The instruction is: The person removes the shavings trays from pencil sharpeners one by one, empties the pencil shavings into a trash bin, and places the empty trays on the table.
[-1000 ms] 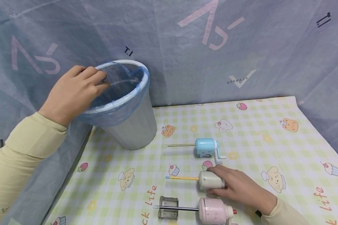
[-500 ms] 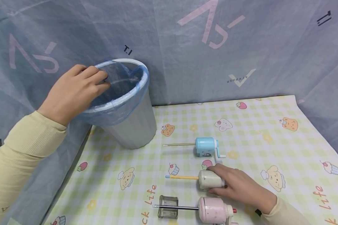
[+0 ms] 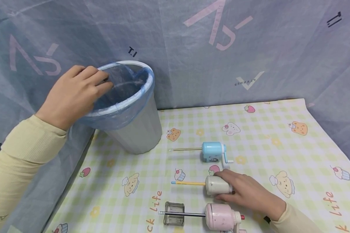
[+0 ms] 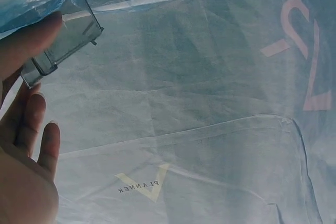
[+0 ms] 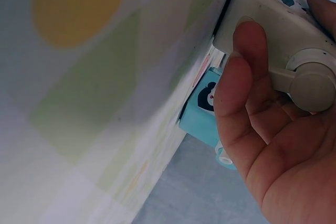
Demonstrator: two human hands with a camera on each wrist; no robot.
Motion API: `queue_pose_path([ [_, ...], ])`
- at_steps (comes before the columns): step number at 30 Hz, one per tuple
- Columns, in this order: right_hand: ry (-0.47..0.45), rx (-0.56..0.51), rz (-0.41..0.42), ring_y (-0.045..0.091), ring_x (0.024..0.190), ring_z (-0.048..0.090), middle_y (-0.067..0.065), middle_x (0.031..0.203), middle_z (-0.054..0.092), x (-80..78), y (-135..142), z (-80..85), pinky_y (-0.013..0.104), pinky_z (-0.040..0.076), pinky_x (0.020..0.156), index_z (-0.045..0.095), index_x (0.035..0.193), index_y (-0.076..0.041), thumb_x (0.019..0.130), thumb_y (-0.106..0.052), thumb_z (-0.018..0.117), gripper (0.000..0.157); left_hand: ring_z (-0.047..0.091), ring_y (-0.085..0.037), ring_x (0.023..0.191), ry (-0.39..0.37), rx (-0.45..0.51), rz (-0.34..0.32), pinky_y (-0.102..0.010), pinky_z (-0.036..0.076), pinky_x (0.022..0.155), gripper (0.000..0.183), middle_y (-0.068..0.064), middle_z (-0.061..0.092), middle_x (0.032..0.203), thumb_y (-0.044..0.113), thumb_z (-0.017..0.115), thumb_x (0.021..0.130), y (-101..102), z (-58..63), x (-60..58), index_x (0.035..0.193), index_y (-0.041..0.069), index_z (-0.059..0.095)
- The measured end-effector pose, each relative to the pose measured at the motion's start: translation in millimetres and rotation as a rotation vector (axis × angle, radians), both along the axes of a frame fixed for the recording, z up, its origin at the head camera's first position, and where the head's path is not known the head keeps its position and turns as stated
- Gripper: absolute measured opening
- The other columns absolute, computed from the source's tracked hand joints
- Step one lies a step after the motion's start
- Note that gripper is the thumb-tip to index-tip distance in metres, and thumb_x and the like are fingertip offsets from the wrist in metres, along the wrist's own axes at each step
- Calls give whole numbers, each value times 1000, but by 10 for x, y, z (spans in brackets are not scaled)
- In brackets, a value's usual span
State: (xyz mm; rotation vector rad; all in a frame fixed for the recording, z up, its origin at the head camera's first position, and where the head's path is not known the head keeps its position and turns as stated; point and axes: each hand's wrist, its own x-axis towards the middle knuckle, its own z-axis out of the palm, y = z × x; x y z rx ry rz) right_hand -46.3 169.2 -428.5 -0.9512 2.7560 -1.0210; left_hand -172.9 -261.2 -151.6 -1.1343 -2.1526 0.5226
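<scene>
Over the mouth of a grey trash can (image 3: 140, 129) lined with a blue bag (image 3: 122, 118), my left hand (image 3: 75, 94) pinches a small see-through grey shavings drawer (image 4: 79, 30), tilted in the left wrist view. From the head view the drawer is mostly hidden by the fingers. My right hand (image 3: 249, 192) grips a whitish crank pencil sharpener (image 3: 215, 185) standing on the table, a yellow pencil (image 3: 189, 183) sticking out of its left side. In the right wrist view the sharpener's crank (image 5: 312, 85) lies close to the palm.
Behind the whitish sharpener stands a blue sharpener (image 3: 212, 151) with a pencil in it. Nearer is a pink sharpener (image 3: 220, 216) with a dark pencil (image 3: 192, 214), which passes above another grey drawer (image 3: 174, 220). Grey-blue cloth (image 3: 192, 64) hangs behind the checked tablecloth (image 3: 256, 139).
My left hand has shifted slightly up and left over the can, its fingers turned a little. The right hand and the sharpeners have stayed in place.
</scene>
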Motion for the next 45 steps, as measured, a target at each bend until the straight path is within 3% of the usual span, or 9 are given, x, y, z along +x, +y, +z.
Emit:
queue_pose_path([
  [3,-10,5,-3,-1,68,51,-20,88,52,-4,-3,2,21,44,57,52,124,-33,82,-47,76,51,55,-38,90,43,44,-21,-52,43,82,28,-18,61,94,-17,41,90,7,-6,0,88,0,63],
  [7,-16,7,-6,-1,68,51,-20,89,52,-8,-7,-1,21,45,57,52,124,-34,81,-48,76,51,56,-39,85,99,110,-18,-53,42,84,22,-19,62,88,-13,45,92,6,-18,-2,83,-1,60],
  [16,-18,2,-6,-1,68,51,-20,89,52,-10,-10,-7,20,44,57,52,123,-35,81,-48,76,50,56,-40,83,107,175,30,-54,41,85,18,-20,65,88,-14,61,75,-40,-46,-16,88,-2,62],
  [20,-22,-1,-3,-1,68,51,-20,89,52,-9,-9,-3,20,44,57,52,123,-35,81,-48,76,50,55,-41,82,125,202,35,-54,42,84,30,-21,65,86,-7,77,62,-55,-72,-12,87,-2,60],
  [24,-15,0,-1,-1,68,51,-20,89,52,-8,-6,-4,20,44,57,52,123,-35,81,-47,76,50,55,-41,81,142,210,57,-54,42,84,40,-21,66,84,-2,84,55,-57,-77,-9,85,-2,58],
  [32,-14,5,-8,-1,68,51,-20,88,52,-8,-6,-7,20,44,57,52,123,-36,82,-49,75,50,55,-40,76,124,226,89,-53,42,80,46,-19,66,78,3,89,51,-55,-76,-8,83,-2,56],
  [37,-15,1,-3,-1,68,50,-20,88,52,-9,-6,-4,20,44,58,51,123,-36,82,-48,75,49,55,-39,70,117,249,108,-53,43,77,44,-22,64,70,9,89,54,-74,-88,-12,79,-2,55],
  [45,-20,2,-8,-1,68,50,-20,88,52,-4,-3,-4,20,44,57,52,123,-36,82,-49,75,49,55,-40,67,40,314,187,-52,38,68,53,-22,63,68,27,89,58,-96,-80,24,89,-4,60],
])
